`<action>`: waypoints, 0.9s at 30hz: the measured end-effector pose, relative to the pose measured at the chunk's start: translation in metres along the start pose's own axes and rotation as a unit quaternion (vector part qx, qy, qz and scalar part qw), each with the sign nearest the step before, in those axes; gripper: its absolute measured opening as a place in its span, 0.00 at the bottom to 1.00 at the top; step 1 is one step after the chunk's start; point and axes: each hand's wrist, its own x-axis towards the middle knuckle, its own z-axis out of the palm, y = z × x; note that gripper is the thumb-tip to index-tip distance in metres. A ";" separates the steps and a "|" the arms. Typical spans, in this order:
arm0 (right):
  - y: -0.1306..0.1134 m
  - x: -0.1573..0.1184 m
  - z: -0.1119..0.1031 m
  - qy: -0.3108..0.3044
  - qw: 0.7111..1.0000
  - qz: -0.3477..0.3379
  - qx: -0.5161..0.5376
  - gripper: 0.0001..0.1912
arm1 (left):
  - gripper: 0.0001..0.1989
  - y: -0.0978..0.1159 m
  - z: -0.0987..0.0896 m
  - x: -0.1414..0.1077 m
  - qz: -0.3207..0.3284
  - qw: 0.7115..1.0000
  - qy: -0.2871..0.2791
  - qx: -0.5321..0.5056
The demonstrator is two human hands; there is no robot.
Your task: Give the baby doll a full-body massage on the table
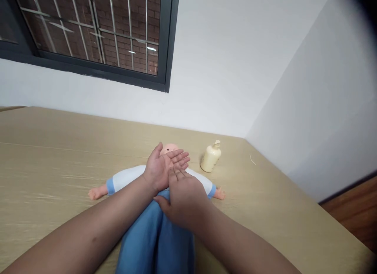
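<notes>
From where I stand, the left hand [165, 164] lies spread palm-up above the baby doll [128, 179]; the right hand [188, 195] rests its fingers on that palm. I can't tell whether the palm is wet; if it is, a tilt could drip onto the doll. A wide outward swing of the right hand might topple the pump bottle [211, 158], cream-coloured and upright near the doll's arm. The doll lies face-up on the tan surface [44, 168], arms outstretched, white sleeves cuffed blue, face mostly hidden.
</notes>
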 end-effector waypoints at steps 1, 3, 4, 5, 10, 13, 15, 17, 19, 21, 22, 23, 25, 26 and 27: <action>-0.004 -0.003 -0.003 -0.005 1.000 0.004 -0.009 0.38 | 0.41 0.000 0.000 0.001 0.001 1.000 -0.001 0.005; -0.012 -0.009 -0.008 -0.001 1.000 -0.007 -0.013 0.33 | 0.40 0.001 -0.001 0.002 0.005 1.000 -0.004 0.009; -0.015 -0.012 -0.009 0.012 1.000 -0.020 -0.007 0.31 | 0.39 0.001 0.000 0.002 0.006 1.000 -0.004 0.008; -0.017 -0.014 -0.009 0.034 0.999 -0.037 0.006 0.28 | 0.38 0.002 0.000 0.002 0.006 1.000 -0.005 0.006; 0.002 -0.008 0.004 0.184 0.956 -0.174 0.147 0.10 | 0.25 0.006 0.002 0.003 0.083 0.995 0.014 0.057; 0.030 0.004 0.015 0.236 0.921 -0.236 0.203 0.07 | 0.15 0.014 -0.009 0.005 0.255 0.929 0.086 0.253; 0.045 0.010 0.020 0.241 0.912 -0.240 0.230 0.06 | 0.14 0.021 -0.024 0.007 0.336 0.824 0.140 0.434; 0.053 0.013 0.023 0.230 0.905 -0.244 0.260 0.09 | 0.12 0.029 -0.043 0.011 0.360 0.761 0.169 0.514; 0.052 0.013 0.026 0.217 0.895 -0.255 0.295 0.12 | 0.11 0.036 -0.061 0.017 0.361 0.728 0.184 0.553; 0.044 0.012 0.029 0.197 0.882 -0.284 0.321 0.14 | 0.11 0.041 -0.076 0.023 0.356 0.706 0.200 0.579; 0.039 0.010 0.031 0.187 0.876 -0.301 0.328 0.14 | 0.12 0.042 -0.082 0.027 0.351 0.699 0.205 0.588; 0.034 0.008 0.031 0.175 0.872 -0.315 0.330 0.13 | 0.12 0.042 -0.086 0.029 0.346 0.694 0.208 0.597; 0.024 0.004 0.032 0.144 0.872 -0.336 0.326 0.13 | 0.12 0.041 -0.091 0.033 0.335 0.687 0.206 0.611; 0.019 0.002 0.032 0.128 0.873 -0.342 0.323 0.14 | 0.12 0.040 -0.093 0.034 0.331 0.684 0.204 0.617; 0.015 -0.001 0.032 0.110 0.875 -0.348 0.317 0.15 | 0.12 0.039 -0.094 0.034 0.327 0.681 0.202 0.623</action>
